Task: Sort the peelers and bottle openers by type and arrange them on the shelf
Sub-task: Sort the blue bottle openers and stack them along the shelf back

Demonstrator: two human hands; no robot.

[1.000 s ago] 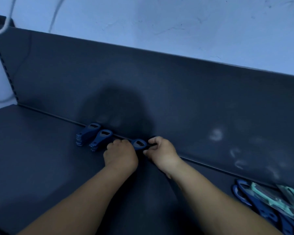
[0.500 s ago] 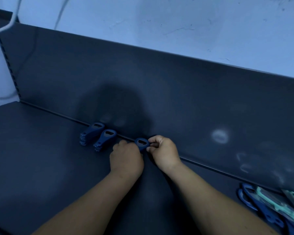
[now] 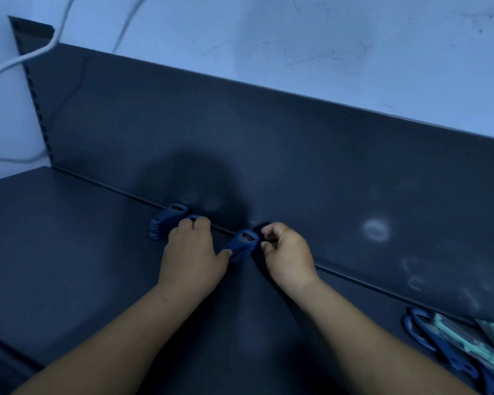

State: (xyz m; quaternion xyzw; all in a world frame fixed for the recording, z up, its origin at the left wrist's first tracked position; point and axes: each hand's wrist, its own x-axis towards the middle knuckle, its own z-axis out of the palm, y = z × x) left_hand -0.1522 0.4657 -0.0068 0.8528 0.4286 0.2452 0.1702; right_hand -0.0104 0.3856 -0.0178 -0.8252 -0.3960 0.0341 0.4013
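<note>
Hands have drifted apart: left hand (image 3: 191, 252) now lies loosely over the middle opener stack (image 3: 195, 218), thumb touching the third opener stack (image 3: 241, 244) at the back panel (image 3: 297, 166); right hand (image 3: 287, 252) curls just beside it, grip unclear. Placement looks nearly finished.
</note>
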